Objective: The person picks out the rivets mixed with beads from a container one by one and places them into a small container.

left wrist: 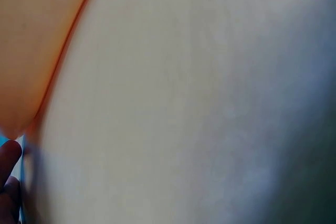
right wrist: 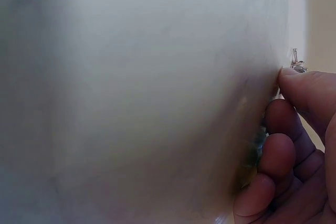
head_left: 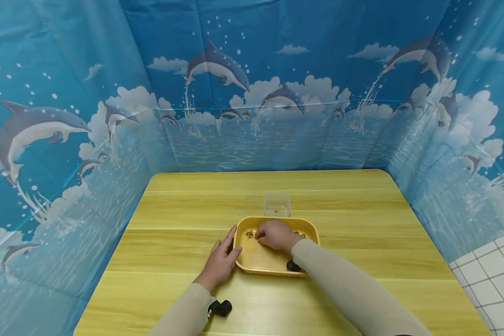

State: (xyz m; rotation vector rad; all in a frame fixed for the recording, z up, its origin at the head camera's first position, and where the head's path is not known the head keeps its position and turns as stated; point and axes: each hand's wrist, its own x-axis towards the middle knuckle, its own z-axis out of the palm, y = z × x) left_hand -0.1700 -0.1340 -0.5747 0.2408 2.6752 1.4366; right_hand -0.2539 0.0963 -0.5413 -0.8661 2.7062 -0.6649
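Observation:
A yellow tray (head_left: 262, 270) lies on the table with a small heap of gold-coloured metal pieces (head_left: 249, 234) near its far left corner. My right hand (head_left: 276, 235) reaches into the tray, its thumb and fingertips bent down close to the right of that heap. In the right wrist view the thumb (right wrist: 310, 88) is brought in toward curled fingers; I cannot tell if a piece is pinched there. Along the tray's left side rests my left hand (head_left: 221, 263), fingers straight against the outer wall and thumb at the rim.
Behind the tray stands a clear plastic box (head_left: 277, 200) with a small gold-coloured bit inside. Small red and greenish items (head_left: 300, 234) show partly behind the right hand. Black wrist devices (head_left: 220, 308) sit at the sleeves. A dolphin-print curtain (head_left: 252, 140) surrounds the wooden table (head_left: 185, 210).

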